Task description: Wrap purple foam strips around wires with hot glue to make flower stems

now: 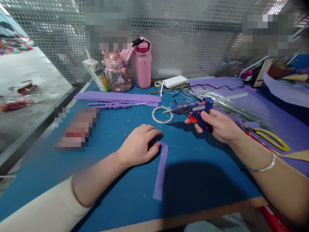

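Note:
My right hand (pixel 218 125) is closed round the handle of a blue hot glue gun (pixel 193 108) with an orange trigger, its nozzle pointing left over a ring of white tape (pixel 162 115). My left hand (pixel 140 145) rests on the blue table (pixel 116 129), its fingers curled and pinching the top end of a purple paper strip (pixel 160 172) that lies lengthwise toward me. A thin wire seems to run rightward from that end.
Purple paper sheets (pixel 118 96) and a finished purple sprig (pixel 108 105) lie at the back. Two pink bottles (pixel 143 62), a juice carton (pixel 96 74), a white power bank (pixel 175 81), a bundle of wires (pixel 224 103) and yellow-handled scissors (pixel 272 139) are around. A mesh wall stands behind.

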A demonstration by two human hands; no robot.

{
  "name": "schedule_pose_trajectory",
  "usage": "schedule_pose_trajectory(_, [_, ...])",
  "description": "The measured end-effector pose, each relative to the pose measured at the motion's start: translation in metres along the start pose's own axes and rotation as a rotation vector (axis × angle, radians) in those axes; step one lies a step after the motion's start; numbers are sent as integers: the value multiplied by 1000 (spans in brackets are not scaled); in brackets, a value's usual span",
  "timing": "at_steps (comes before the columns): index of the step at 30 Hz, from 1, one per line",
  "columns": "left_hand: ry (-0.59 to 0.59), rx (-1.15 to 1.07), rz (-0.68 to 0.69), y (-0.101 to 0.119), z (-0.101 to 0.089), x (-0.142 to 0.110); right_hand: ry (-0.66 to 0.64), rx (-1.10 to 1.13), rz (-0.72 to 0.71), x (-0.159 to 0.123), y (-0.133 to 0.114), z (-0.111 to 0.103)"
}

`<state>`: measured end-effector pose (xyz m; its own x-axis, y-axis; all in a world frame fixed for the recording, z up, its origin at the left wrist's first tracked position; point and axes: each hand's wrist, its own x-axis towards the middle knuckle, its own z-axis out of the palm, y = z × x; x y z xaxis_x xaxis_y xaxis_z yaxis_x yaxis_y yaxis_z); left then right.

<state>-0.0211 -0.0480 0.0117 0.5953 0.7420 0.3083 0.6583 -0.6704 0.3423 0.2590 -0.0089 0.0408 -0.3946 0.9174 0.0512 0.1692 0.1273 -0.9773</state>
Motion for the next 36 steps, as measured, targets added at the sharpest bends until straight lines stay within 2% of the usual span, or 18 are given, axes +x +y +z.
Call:
schedule_pose_trajectory(2, [-87, -3, 22, -2, -1, -3, -47, -61, -2, -3, 3, -6])
schedule_pose_trajectory(3, [-92, 11, 0, -3, -1, -4, -64, -105, -5, -4, 3, -8])
schedule_pose_trajectory(8, [39, 44, -161, -11, 0, -6, -97, -426, -15, -8, -5, -9])
schedule_pose_trajectory(13, [44, -16, -191, -8, 1, -5, -156, -664, -143, -11, -11, 8])
schedule_pose_trajectory(16, [42, -19, -196, -7, 2, -4, -166, -713, -202, -11, -10, 14])
schedule_pose_trajectory(26, [41, 8, -208, -6, 3, -5, -124, -774, -219, -11, -4, 18])
schedule_pose_trajectory(30, [40, 12, -201, -7, 3, -5, -92, -824, -267, -13, -3, 22])
schedule_pose_trajectory(36, [44, 16, -189, -6, 3, -5, -141, -912, -342, -18, -10, 26])
